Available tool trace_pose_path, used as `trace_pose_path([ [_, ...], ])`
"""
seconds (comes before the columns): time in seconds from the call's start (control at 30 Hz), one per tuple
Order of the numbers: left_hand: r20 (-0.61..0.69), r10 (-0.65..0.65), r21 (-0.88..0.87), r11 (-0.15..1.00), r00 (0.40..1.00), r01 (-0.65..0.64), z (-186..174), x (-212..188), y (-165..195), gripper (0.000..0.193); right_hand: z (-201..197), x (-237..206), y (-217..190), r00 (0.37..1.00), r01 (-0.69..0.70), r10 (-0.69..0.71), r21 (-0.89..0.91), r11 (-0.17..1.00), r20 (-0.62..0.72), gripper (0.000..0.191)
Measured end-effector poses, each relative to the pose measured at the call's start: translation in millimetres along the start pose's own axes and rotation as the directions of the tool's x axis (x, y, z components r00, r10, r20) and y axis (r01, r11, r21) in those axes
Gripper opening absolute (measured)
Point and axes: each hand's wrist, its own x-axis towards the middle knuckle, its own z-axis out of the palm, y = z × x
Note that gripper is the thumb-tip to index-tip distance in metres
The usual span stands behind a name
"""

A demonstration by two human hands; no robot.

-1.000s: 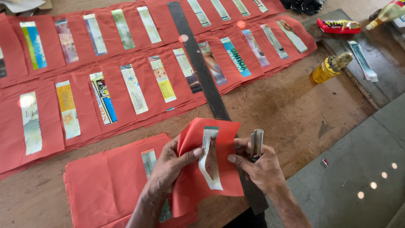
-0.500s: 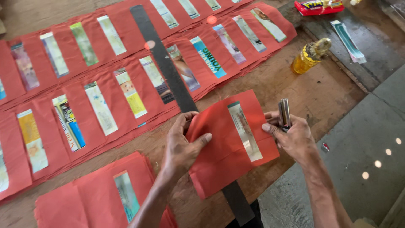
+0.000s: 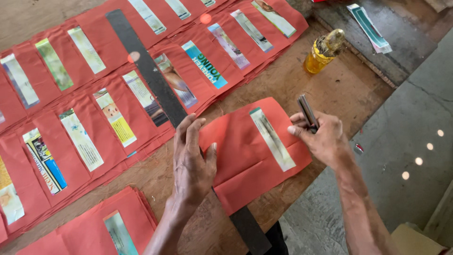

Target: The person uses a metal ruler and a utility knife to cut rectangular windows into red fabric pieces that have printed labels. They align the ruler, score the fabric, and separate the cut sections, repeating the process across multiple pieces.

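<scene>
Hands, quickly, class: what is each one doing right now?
Left hand: open, flat on the red envelope.
Right hand: closed, holding a thin dark tool.

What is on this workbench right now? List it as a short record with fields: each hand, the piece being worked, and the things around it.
left hand: flat, palm down, pressing the left edge of the red paper envelope
right hand: at the envelope's right edge, gripping a thin dark metal tool
envelope: lies across a long dark ruler, with a pale printed strip on its face
surface: worn wooden table
behind: rows of red envelopes with printed strips
near edge: stack of red envelopes
far right: yellow bottle
</scene>
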Motion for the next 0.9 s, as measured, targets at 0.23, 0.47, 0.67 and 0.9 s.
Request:
trace_pose_path([
  [0.23,0.095,0.02,0.096,0.995,0.995,-0.03,-15.3,-29.3,13.0,0.041,-20.2,15.8,-16.7,0.954,0.225,-0.26,-0.212,0.951,-0.149,0.033],
  [0.47,0.32,0.375,-0.147,0.927,0.87,-0.345,-1.9,-116.8,5.1,0.064,-22.8,-67.0,1.2,0.995,-0.088,0.099,-0.355,0.931,0.014,0.029],
  [0.67,0.445,0.328,-0.035,0.936,0.833,-0.35,26.1,-175.9,4.9,0.065,12.7,-143.4,43.4,0.935,-0.145,0.106,0.093,0.985,0.338,0.044],
  [0.9,0.295,0.404,-0.101,0.914,0.866,-0.392,16.8,-176.2,9.8,0.06,43.1,-185.1,60.1,0.679,-0.589,0.322,0.228,0.775,0.659,0.053],
])
